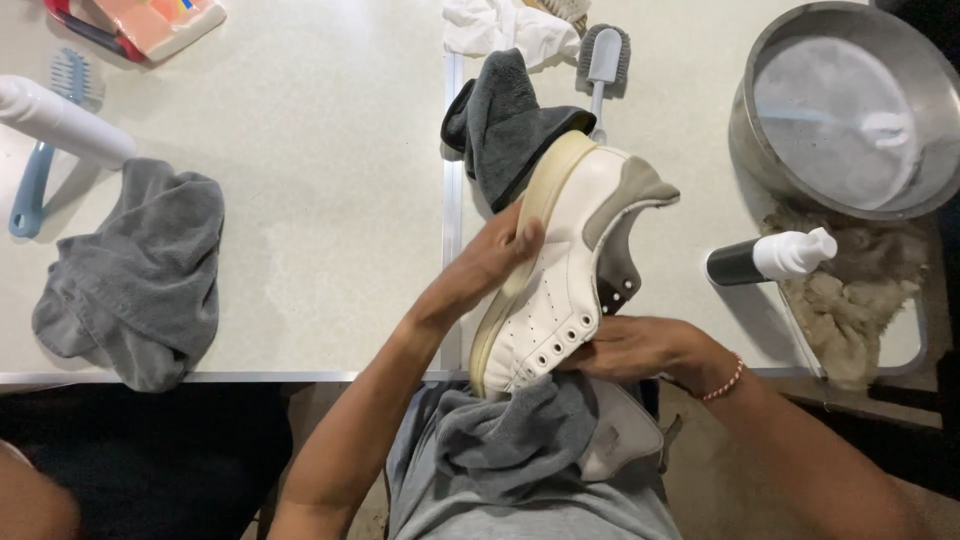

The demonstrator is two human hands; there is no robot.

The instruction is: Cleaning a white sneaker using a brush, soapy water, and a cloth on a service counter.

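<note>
A white sneaker (560, 275) with a grey heel patch and a cream sole lies tilted on its side at the table's front edge, lace holes empty. My left hand (495, 255) grips its sole from the left, fingers over the rim. My right hand (640, 345) holds the shoe's upper from the right, near the lace holes; a red bead bracelet is on that wrist. A grey cloth (510, 440) lies on my lap just under the toe.
A dark grey cloth (505, 125) and a grey brush (603, 60) lie behind the shoe. A steel basin (760, 60) with water stands at the back right, a pump bottle (775, 258) and beige rag (855, 290) near it. Another grey towel (140, 270), blue brush (35, 175) and white bottle (60, 120) lie left.
</note>
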